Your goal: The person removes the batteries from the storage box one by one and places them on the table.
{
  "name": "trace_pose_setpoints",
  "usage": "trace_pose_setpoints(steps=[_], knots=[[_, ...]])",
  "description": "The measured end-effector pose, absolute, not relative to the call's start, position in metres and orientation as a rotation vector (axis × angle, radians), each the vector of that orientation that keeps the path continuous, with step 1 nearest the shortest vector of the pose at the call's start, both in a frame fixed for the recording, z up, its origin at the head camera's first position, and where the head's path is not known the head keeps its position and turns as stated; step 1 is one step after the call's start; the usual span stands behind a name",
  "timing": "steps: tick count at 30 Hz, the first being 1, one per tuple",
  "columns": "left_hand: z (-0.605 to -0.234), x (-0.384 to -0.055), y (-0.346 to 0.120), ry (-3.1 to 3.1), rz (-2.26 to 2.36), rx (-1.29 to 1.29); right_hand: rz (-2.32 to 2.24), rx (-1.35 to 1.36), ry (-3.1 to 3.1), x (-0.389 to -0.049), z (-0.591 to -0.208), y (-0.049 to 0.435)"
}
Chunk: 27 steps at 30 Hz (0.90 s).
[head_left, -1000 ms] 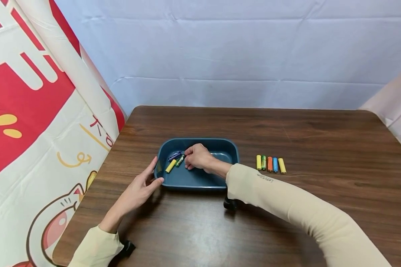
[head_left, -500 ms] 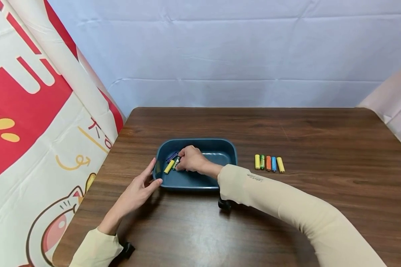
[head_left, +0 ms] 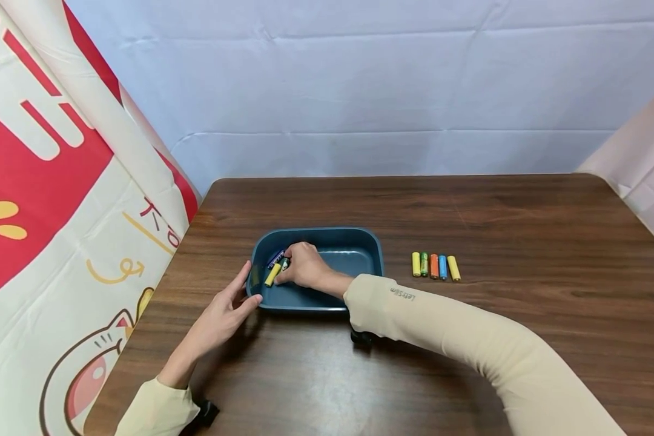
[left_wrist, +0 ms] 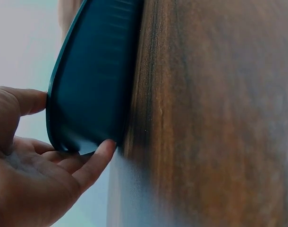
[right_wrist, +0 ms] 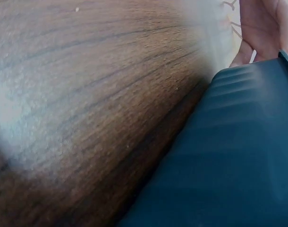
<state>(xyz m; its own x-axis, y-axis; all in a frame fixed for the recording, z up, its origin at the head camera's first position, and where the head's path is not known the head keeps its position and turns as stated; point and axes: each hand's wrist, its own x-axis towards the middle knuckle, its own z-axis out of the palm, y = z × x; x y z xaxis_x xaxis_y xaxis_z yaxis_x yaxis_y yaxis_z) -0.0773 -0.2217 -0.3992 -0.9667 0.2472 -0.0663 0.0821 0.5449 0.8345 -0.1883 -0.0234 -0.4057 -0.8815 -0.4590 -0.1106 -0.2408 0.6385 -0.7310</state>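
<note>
A dark teal plastic bin (head_left: 354,259) sits on the wooden table. My left hand (head_left: 218,316) rests against its left end, thumb and fingers spread and nearly straight; the left wrist view has the thumb on the rim of the bin (left_wrist: 94,80). Inside, toward the left, lie a yellow battery (head_left: 272,275) and a dark purple-blue battery (head_left: 275,259). My right hand (head_left: 307,266) reaches into the bin and pinches a green-and-white battery (head_left: 285,264), mostly hidden by the fingers, beside the yellow one. In the right wrist view the bin's outer wall (right_wrist: 224,156) blocks the right hand.
Several batteries stand apart in a row right of the bin: yellow (head_left: 416,264), green (head_left: 424,264), orange (head_left: 434,266), blue (head_left: 442,267) and another yellow (head_left: 454,268). White cloth (head_left: 360,85) hangs behind the table (head_left: 512,242); a printed curtain (head_left: 43,200) hangs at left.
My right hand has moved left inside the bin and taken hold of the green-and-white battery, which has shifted closer to the yellow one. The left hand stays at the bin's end.
</note>
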Motion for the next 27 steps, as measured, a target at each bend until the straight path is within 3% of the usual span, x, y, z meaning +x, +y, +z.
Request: trace_pose_setpoints(steps=[14,27], knots=[[-0.396,-0.076,-0.222,2.587,1.398,0.263,-0.99,-0.645,2.584,-0.19,-0.406,-0.025],[-0.399,-0.078,-0.223,2.61,1.363,0.274,-1.182,-0.609,2.457,-0.191,-0.388,-0.014]])
